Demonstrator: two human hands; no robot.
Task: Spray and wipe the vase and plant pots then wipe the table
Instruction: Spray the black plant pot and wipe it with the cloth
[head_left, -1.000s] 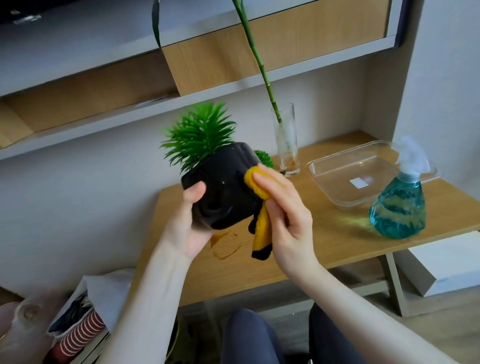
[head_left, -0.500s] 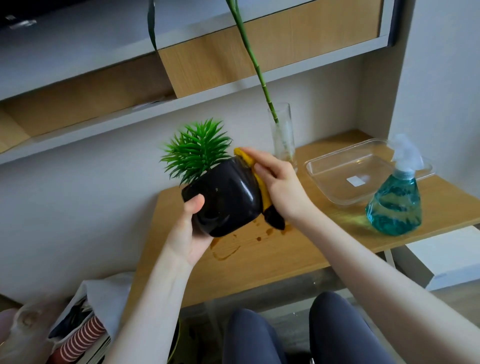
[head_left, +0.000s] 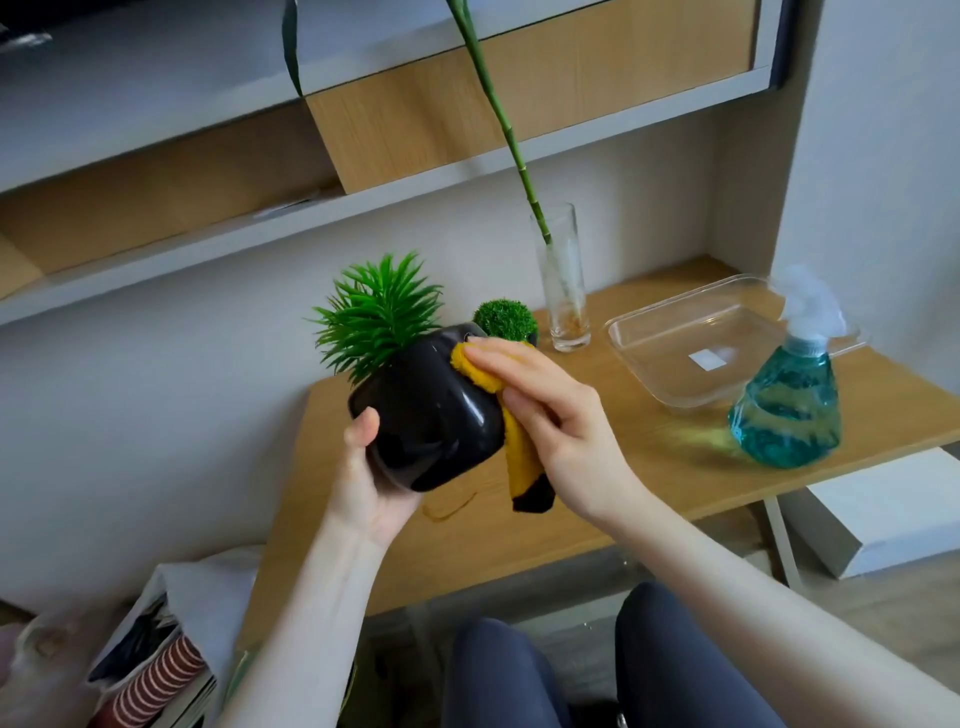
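Note:
My left hand (head_left: 366, 478) grips a glossy black plant pot (head_left: 431, 410) with spiky green leaves, tilted and lifted above the wooden table (head_left: 649, 493). My right hand (head_left: 556, 421) holds a yellow cloth (head_left: 511, 441) and presses it against the pot's right side near the rim. A second small pot with a round green ball plant (head_left: 505, 319) stands behind, mostly hidden. A tall clear glass vase (head_left: 563, 291) with a bamboo stalk stands at the back. The blue spray bottle (head_left: 789, 405) stands at the right.
A clear plastic tray (head_left: 691, 348) lies beside the spray bottle. Wet marks (head_left: 452, 506) show on the table under the pot. Shelves hang above. A bag with striped items (head_left: 150, 670) sits on the floor at left, a white box (head_left: 893, 509) at right.
My right hand with the cloth slid around the pot's right side, up toward the rim then slightly forward. The ball plant behind has come into view.

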